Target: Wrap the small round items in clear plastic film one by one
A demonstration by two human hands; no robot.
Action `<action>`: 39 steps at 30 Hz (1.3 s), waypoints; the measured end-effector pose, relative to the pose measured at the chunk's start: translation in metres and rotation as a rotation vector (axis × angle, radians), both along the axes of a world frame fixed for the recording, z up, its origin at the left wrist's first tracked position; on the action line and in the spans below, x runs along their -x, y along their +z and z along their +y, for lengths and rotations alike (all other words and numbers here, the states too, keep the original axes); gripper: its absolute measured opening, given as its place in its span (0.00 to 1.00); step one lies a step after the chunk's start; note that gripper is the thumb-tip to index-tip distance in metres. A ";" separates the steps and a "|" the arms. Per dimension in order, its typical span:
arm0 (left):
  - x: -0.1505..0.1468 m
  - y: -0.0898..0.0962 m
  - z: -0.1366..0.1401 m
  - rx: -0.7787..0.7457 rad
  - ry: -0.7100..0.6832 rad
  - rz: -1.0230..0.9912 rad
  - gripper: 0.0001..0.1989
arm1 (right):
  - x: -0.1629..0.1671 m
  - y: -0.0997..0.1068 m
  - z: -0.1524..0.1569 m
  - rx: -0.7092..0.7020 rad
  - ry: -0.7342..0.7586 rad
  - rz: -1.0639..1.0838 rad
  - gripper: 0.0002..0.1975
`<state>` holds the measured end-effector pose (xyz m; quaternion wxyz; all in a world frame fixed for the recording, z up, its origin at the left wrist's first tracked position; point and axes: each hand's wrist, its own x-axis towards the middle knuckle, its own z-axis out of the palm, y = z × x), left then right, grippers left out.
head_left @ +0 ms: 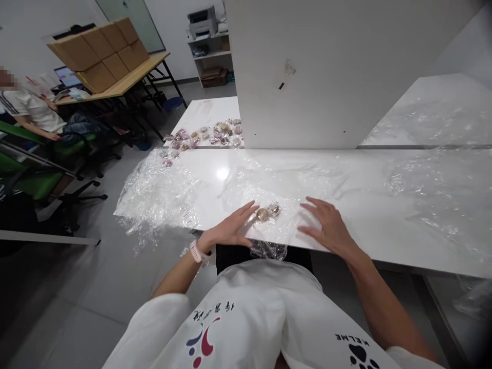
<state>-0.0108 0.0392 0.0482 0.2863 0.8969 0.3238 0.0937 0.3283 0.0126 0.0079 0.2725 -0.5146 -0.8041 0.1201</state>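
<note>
Two small round items lie close together on clear plastic film near the table's front edge: a gold-brown disc [262, 214] and a wrapped brownish piece [274, 208] just right of it. My left hand [232, 225] hovers at their left, fingers stretched and thumb apart, with nothing in it. On the other side my right hand [325, 223] is spread wide and empty, a little farther from the pieces. A clear plastic sheet [284, 179] lies under and beyond them, and some crinkled film [269, 250] hangs over the edge before my body.
Several small wrapped pieces [225, 134] are scattered at the back left. Crumpled film [157, 189] covers the left end; more film [453, 189] lies right. A white panel [300, 77] rises behind the white table [369, 215]. A seated person [34, 110] is at far left.
</note>
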 end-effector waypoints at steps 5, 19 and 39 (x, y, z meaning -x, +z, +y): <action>0.002 -0.030 -0.035 -0.212 0.151 -0.105 0.13 | 0.031 -0.007 -0.032 -0.035 0.265 0.002 0.14; -0.044 -0.002 0.045 -0.391 0.865 -0.108 0.11 | 0.075 0.019 0.117 0.412 -0.244 0.044 0.12; -0.024 0.007 0.070 0.457 0.390 -0.177 0.17 | 0.062 0.010 0.077 0.464 0.091 0.106 0.20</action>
